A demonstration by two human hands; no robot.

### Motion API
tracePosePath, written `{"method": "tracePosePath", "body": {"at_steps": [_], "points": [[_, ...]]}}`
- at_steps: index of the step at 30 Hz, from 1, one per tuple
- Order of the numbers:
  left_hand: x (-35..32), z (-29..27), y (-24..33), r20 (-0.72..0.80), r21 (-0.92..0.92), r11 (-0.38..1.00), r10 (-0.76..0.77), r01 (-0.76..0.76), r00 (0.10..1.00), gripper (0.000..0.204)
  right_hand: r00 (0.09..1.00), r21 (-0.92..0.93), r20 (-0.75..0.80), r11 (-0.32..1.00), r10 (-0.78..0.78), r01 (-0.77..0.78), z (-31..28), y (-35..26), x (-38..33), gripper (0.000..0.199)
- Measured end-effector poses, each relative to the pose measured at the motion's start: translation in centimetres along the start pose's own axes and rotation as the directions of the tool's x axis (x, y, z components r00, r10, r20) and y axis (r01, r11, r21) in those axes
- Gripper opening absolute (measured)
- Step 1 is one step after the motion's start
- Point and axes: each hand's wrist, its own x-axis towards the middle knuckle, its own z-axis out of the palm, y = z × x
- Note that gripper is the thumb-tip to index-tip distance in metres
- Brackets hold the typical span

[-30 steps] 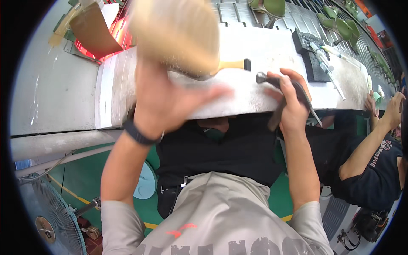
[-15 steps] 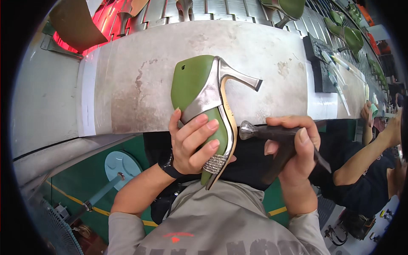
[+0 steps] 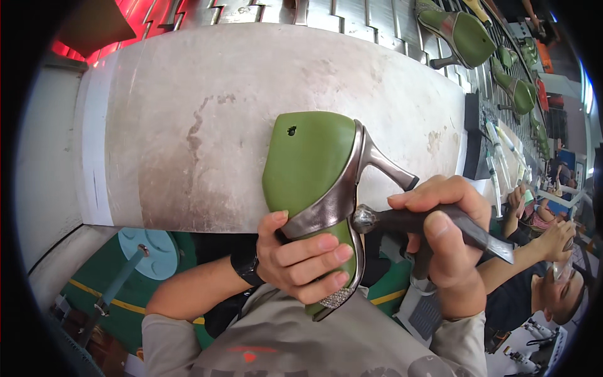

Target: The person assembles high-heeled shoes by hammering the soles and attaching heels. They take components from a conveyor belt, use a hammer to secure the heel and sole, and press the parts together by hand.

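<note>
My left hand (image 3: pixel 301 261) is wrapped round the front part of a high-heeled shoe (image 3: pixel 326 213) fitted on a green last (image 3: pixel 308 160). The shoe has metallic silver straps, a sparkling band near the toe and a slim silver heel (image 3: pixel 384 164) pointing right. Closed round a dark hammer (image 3: pixel 402 220), my right hand (image 3: pixel 455 235) keeps its rounded metal head (image 3: pixel 364 219) against or very close to the sole's edge, below the heel. Whether they touch I cannot tell. The shoe lies on its side, its toe toward my body.
Behind the shoe spreads a stained pale worktop (image 3: pixel 169 94). Beyond it, a slatted metal conveyor (image 3: pixel 370 25) carries more green shoes (image 3: pixel 461 38). Syringes (image 3: pixel 499 151) rest by a dark block (image 3: pixel 472 132). A blue round stool (image 3: pixel 147 254) stands at left; a person (image 3: pixel 521 270) works at right.
The hammer head has come from a gap beside the sole up to its edge. In the picture, shoe and hands sit lower; the view has shifted too.
</note>
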Motion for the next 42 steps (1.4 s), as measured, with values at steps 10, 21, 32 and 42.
{"method": "tracePosePath", "body": {"at_steps": [10,21,32,42], "points": [[0.1,-0.1,0.3,0.013,-0.035,0.999,-0.019,0.019,1.000,0.030,0.988,0.091,-0.150,0.995,-0.029,0.043,1.2,2.3,-2.0,0.029],[0.0,0.7,0.6,-0.059,-0.002,0.998,-0.061,0.061,0.996,0.028,0.996,-0.017,-0.036,0.996,-0.083,0.082,0.4,1.9,-0.8,0.024],[0.5,0.2,0.5,-0.014,-0.024,0.999,-0.021,0.021,1.000,0.028,0.986,-0.245,0.102,0.957,-0.134,0.155,0.5,-1.2,1.9,0.022],[0.6,-1.1,-0.4,0.164,0.071,0.993,0.082,-0.094,0.983,0.078,0.997,-0.059,0.066,0.998,-0.025,0.029,0.1,-0.2,0.6,0.017]]}}
